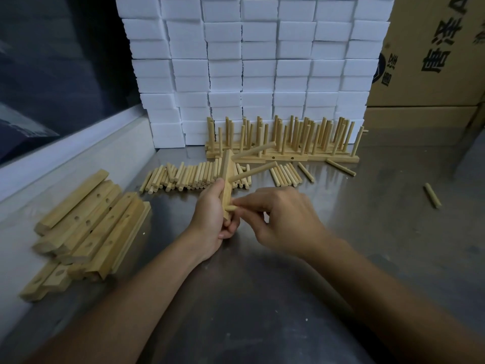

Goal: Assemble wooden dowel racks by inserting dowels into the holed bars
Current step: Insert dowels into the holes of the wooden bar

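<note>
Left hand (210, 219): fingers curled around the holed bar (227, 177), frame centre.
Right hand (283, 219): fingertips pinch one dowel (231, 207) against the bar.
Inserted dowels (253, 172): two.

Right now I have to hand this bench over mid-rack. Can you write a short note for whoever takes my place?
Left hand grips the holed bar upright; two dowels already stick out of it.
Right hand pinches a third dowel at the bar's lower end, not clearly seated.
Loose dowels lie behind, empty bars to the left, finished racks at the back.
Left to do: seat this dowel, then the remaining bars.
</note>
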